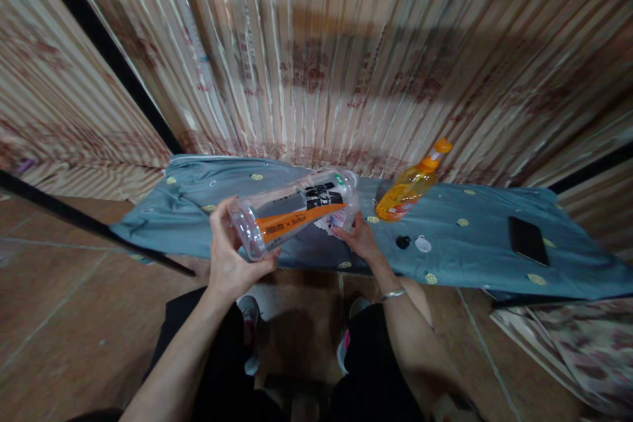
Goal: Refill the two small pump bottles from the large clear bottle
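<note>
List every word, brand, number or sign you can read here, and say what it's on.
"×": on the orange band of the clear bottle; the small print around it is too blurred to read.
Large black lettering on the clear bottle: too blurred.
Label on the orange bottle: too blurred.
Upright columns of marks on the curtain, perhaps writing: too blurred.

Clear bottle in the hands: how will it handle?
Probably light for its size: the clear bottle shows no liquid through its walls. It may slip, since the surface looks smooth and glossy. Likely holds its shape under a light grip; no dent shows.
</note>
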A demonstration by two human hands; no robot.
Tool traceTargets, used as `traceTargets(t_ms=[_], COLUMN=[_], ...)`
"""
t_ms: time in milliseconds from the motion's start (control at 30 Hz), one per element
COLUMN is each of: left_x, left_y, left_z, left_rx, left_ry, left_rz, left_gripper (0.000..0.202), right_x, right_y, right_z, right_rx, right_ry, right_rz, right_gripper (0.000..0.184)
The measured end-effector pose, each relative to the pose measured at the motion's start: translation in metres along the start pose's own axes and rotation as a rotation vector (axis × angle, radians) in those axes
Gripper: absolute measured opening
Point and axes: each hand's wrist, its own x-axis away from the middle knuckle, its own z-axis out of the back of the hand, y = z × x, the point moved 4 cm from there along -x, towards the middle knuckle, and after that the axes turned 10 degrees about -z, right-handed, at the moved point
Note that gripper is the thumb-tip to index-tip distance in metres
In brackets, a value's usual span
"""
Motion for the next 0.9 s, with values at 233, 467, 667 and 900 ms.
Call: traceTargets(t_ms=[233, 467, 667, 900], left_x=[0.009, 0.016, 0.019, 0.024], left_y=[0.002, -0.003, -0.01, -0.018], left_z=[-0.001, -0.004, -0.008, -0.012], left_rx=[-0.028, 0.041, 0.042, 0.093], left_ry=[-0.002, 0.027, 0.027, 0.087], left_rz=[0.008, -0.003, -0.01, 0.087], left_gripper=[0.095, 0.088, 0.092, 0.109], right_x=[-0.001, -0.001, 0.001, 0.005], right_y=[0.002, 0.001, -0.004, -0.009], right_z=[-0.003, -0.002, 0.0, 0.0], right_rx=[-0.055, -0.025, -0.001, 0.038], right_ry=[0.018, -0.015, -0.003, 0.02], right_rz=[-0.05, -0.071, -0.077, -0.148], right_gripper=[0.066, 0.058, 0.056, 0.057])
